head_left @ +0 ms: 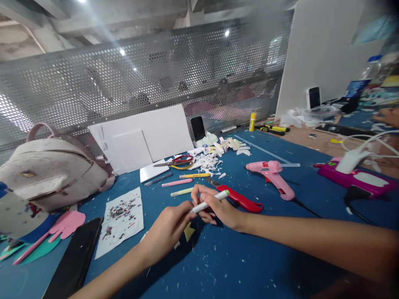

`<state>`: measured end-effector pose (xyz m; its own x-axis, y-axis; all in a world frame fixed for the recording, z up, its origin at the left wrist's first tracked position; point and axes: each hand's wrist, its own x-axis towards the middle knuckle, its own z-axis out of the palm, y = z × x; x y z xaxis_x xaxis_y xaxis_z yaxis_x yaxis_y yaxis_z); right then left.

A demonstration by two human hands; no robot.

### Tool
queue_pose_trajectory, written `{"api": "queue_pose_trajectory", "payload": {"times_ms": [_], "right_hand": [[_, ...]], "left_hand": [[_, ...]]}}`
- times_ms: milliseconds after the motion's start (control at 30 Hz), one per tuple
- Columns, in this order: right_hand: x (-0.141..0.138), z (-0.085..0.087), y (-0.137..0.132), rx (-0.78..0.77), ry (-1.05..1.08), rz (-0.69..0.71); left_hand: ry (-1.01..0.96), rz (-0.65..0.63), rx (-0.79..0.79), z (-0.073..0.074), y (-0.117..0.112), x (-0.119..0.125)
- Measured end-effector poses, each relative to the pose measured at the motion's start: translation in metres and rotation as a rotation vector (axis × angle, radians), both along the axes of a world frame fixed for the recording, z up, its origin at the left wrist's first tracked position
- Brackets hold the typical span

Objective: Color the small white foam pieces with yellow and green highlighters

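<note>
The head camera looks forward and down across the tabletop (237, 270) from close above its near side.

- A craft workshop, by its blue, scrap-flecked table (237, 265)
- Pink plastic glue gun (277, 177) at right
- Heap of small white cuttings (208, 161), far side
- Grey perforated metal screen (156, 79) beyond, under bare concrete ceiling beams (124, 23)

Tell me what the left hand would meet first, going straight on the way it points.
Probably the right hand: its fingers lie just ahead of the left hand, at the white marker. Depth is unclear, so the two hands may already touch.
</note>
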<state>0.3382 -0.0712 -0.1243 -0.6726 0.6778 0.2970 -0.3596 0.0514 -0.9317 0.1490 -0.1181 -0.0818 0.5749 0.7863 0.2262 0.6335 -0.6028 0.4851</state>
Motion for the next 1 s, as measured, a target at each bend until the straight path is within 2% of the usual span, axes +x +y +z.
{"api": "queue_pose_trajectory", "payload": {"times_ms": [167,267,367,500,633,800,900,1000], "right_hand": [[-0.001,-0.004,0.0,-0.01,0.022,0.004],[-0.004,-0.004,0.001,-0.006,0.008,-0.02],[-0.007,-0.007,0.005,0.0,-0.031,-0.087],[-0.01,-0.011,0.011,0.016,-0.086,-0.234],[-0.007,-0.01,0.01,0.067,-0.151,-0.294],[-0.002,0.0,0.001,0.223,-0.287,-0.207],[0.0,0.006,-0.003,0.392,-0.422,-0.097],[0.001,0.009,-0.006,0.606,-0.617,-0.043]], "left_hand": [[-0.004,0.009,-0.037,0.002,-0.007,0.004],[0.042,-0.004,-0.007,0.002,0.002,-0.001],[0.108,0.029,0.097,0.002,0.03,-0.015],[0.163,0.224,0.267,-0.004,0.076,-0.034],[0.253,0.241,0.325,-0.017,0.097,-0.038],[0.246,0.2,0.31,-0.021,0.084,-0.037],[0.172,0.194,0.267,-0.016,0.059,-0.039],[0.105,0.2,0.214,-0.013,0.024,-0.044]]}}
